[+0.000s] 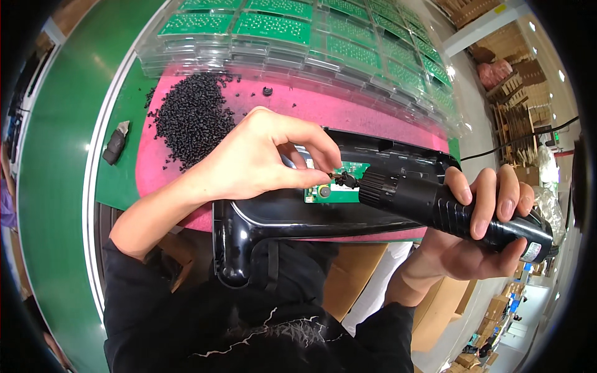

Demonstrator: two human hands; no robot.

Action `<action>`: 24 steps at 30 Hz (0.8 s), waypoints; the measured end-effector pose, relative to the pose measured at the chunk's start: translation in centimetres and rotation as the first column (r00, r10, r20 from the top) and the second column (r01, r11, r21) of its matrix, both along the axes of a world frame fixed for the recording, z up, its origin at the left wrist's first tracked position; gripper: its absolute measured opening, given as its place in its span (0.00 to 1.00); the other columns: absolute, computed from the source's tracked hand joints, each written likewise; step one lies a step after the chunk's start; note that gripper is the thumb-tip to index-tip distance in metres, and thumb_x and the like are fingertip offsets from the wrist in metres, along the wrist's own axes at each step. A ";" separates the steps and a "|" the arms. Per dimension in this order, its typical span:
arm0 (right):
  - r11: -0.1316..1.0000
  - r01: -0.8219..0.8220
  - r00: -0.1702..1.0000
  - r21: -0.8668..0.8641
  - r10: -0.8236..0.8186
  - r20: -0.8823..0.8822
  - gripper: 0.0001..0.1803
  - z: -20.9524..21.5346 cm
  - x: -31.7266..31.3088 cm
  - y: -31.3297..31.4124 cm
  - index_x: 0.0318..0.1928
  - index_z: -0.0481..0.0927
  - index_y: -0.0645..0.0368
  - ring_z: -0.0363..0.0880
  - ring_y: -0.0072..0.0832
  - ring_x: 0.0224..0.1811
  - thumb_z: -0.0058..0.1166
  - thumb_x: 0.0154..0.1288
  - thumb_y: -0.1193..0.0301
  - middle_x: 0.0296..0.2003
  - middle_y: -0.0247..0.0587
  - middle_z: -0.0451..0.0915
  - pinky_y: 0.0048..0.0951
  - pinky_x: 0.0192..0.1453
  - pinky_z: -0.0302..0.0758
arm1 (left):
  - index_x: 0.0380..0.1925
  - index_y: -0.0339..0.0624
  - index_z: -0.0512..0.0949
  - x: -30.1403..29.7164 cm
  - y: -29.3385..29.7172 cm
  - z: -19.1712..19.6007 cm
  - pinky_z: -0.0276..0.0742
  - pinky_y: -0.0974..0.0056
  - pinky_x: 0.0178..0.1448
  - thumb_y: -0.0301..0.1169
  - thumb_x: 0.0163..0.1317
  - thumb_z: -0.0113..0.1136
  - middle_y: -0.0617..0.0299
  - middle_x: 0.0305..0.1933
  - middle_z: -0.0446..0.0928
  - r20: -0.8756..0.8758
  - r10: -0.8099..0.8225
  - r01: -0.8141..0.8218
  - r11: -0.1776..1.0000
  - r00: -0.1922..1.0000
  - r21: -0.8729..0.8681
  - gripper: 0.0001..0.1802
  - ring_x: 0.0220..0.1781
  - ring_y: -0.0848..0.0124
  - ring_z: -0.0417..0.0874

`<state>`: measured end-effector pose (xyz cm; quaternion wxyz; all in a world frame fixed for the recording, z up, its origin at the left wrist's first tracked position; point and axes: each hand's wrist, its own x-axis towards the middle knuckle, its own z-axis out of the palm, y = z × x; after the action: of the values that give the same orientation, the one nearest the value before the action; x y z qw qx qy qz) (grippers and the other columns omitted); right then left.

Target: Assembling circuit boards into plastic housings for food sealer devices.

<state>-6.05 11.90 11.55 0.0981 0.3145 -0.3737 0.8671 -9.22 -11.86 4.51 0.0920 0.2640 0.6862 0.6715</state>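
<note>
Black plastic makes up the driver [410, 196], a thick cylindrical tool with a ribbed collar and a cord at its rear. Near that end it bears a small white label [532, 252] with dark print too small to read; pale marks ring the collar. More lettering, jagged and whitish among lightning-like streaks, crosses the chest of the black shirt [186, 323]. The right hand [484, 214] is wrapped round the driver's rear half, fingers curled over the top and palm below, its forearm rising from the lower edge. From the left, the other forearm reaches across with a bent wrist; the left hand [258, 152] arches down, thumb and forefinger pinched on small dark pieces [346, 181] at the driver's nose, though which of them it grips is hard to make out. Beneath lies a green circuit board [342, 195] inside a glossy black housing [280, 217], which rests on a pink mat [311, 109]. A heap of black screw-like pieces [193, 115] sits beside the left forearm, and clear trays [249, 62] of green boards stand beyond, on the green surface [121, 180].
</note>
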 end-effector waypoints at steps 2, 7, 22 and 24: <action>1.000 0.004 1.000 0.001 -0.004 0.000 0.17 -0.1 0.1 -0.1 0.43 0.68 0.51 0.69 0.18 0.28 0.62 0.58 0.67 0.36 0.30 0.67 0.32 0.44 0.62 | 0.37 0.32 0.85 -0.1 0.1 -0.1 0.83 0.71 0.42 0.19 0.53 0.69 0.56 0.36 0.86 0.000 -0.008 0.008 1.000 1.000 -0.003 0.10 0.35 0.74 0.86; 0.999 0.014 1.000 0.045 -0.014 -0.007 0.17 -0.1 0.4 -0.6 0.43 0.69 0.51 0.68 0.18 0.27 0.63 0.58 0.67 0.36 0.30 0.67 0.31 0.43 0.61 | 0.38 0.31 0.84 -0.1 0.2 -0.2 0.83 0.70 0.42 0.19 0.54 0.68 0.57 0.37 0.86 -0.041 -0.041 0.040 0.999 0.998 -0.036 0.10 0.36 0.75 0.86; 0.983 -0.025 0.998 0.184 0.015 0.055 0.18 -0.9 -0.5 -0.5 0.45 0.68 0.50 0.68 0.20 0.26 0.60 0.59 0.63 0.37 0.31 0.66 0.33 0.41 0.63 | 0.30 0.34 0.81 0.7 0.4 -1.5 0.85 0.58 0.42 0.19 0.43 0.67 0.59 0.29 0.82 -0.777 0.037 -0.316 0.925 0.629 -0.212 0.11 0.37 0.62 0.88; 0.965 0.057 0.996 0.256 -0.072 0.050 0.18 -0.2 0.0 -0.1 0.46 0.68 0.51 0.68 0.21 0.26 0.59 0.59 0.63 0.37 0.32 0.66 0.33 0.40 0.63 | 0.29 0.34 0.80 0.5 0.3 -1.3 0.86 0.59 0.45 0.14 0.44 0.63 0.56 0.29 0.83 -0.735 0.194 -0.369 0.926 0.650 -0.081 0.10 0.35 0.62 0.88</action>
<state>-6.06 11.79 11.37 0.0739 0.2864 -0.4946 0.8173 -8.72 -11.59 3.23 -0.2587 0.3813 0.7708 0.4399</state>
